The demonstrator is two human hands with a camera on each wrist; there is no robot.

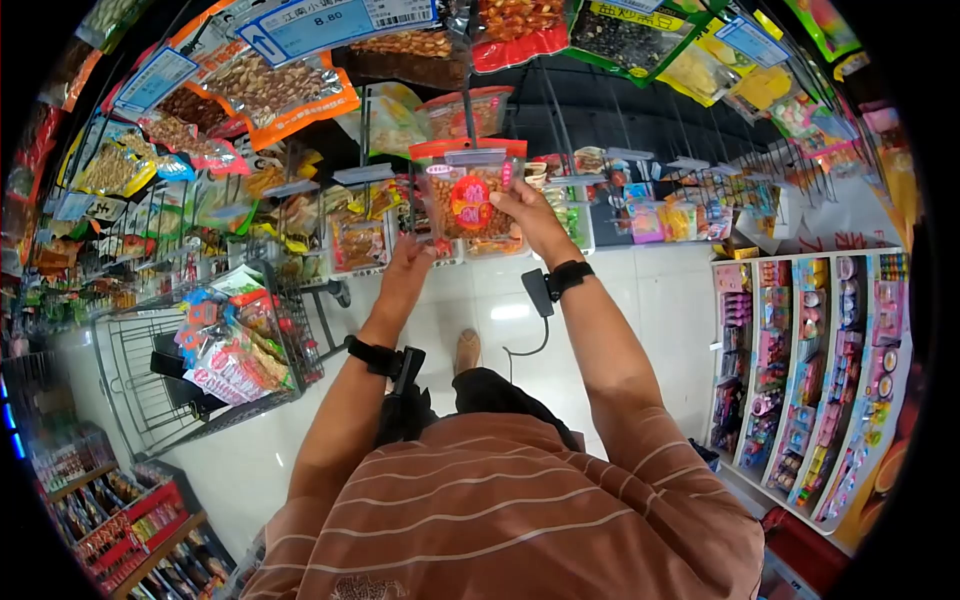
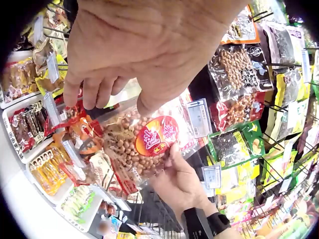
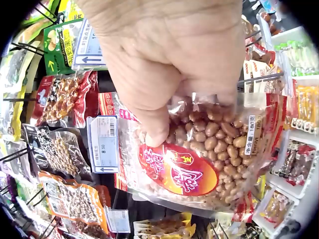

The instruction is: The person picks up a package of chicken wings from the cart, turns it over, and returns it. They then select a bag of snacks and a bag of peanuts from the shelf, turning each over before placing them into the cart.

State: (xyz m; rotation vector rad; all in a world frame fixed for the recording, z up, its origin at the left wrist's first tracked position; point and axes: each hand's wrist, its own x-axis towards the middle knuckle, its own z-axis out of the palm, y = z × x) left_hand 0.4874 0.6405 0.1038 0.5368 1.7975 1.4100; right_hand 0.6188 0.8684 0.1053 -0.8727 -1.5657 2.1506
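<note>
My right hand grips a clear bag of peanuts by its right side, thumb over the front. The bag has red edging and a round red and orange label. In the right wrist view, that thumb lies beside the label, and the other fingers are hidden behind the bag. Near the bag's lower left corner is my left hand, holding nothing, its fingers loosely bent. In the left wrist view its fingertips overlap the bag's edge. A price tag hangs by the bag's top.
Hooks with hanging snack bags fill the rack in front and above. Trays of packaged snacks stand lower down. A wire shopping cart holding bagged goods is at the left. To the right stands a white shelf unit with small packages.
</note>
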